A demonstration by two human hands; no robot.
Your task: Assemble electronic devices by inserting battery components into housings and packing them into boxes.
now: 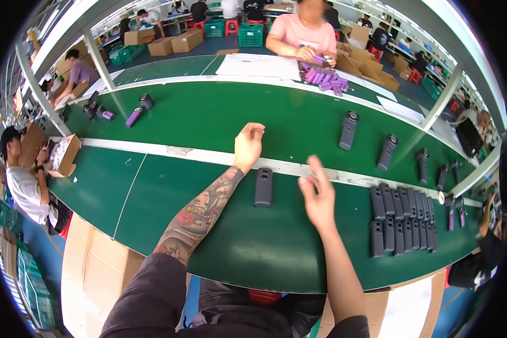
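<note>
A dark grey handheld-device housing point(263, 191) lies on the green table between my forearms, its end with the small openings pointing away from me. My left hand point(248, 147) is over the rail at the belt's near edge, beyond the housing. Its fingers curl loosely and nothing shows in them. To the right of the housing, my right hand point(319, 197) is raised with fingers stretched and thumb apart, holding nothing. Neither hand touches the housing. Several matching housings point(388, 234) stand in two close rows on the table at the right.
The green belt point(208, 112) carries dark devices with round heads point(349, 129) at the right and purple cylindrical parts point(133, 117) at the left. A white rail point(180, 152) divides belt and table. Across from me, a person works beside a purple pile point(327, 79). Cardboard point(96, 253) lies below.
</note>
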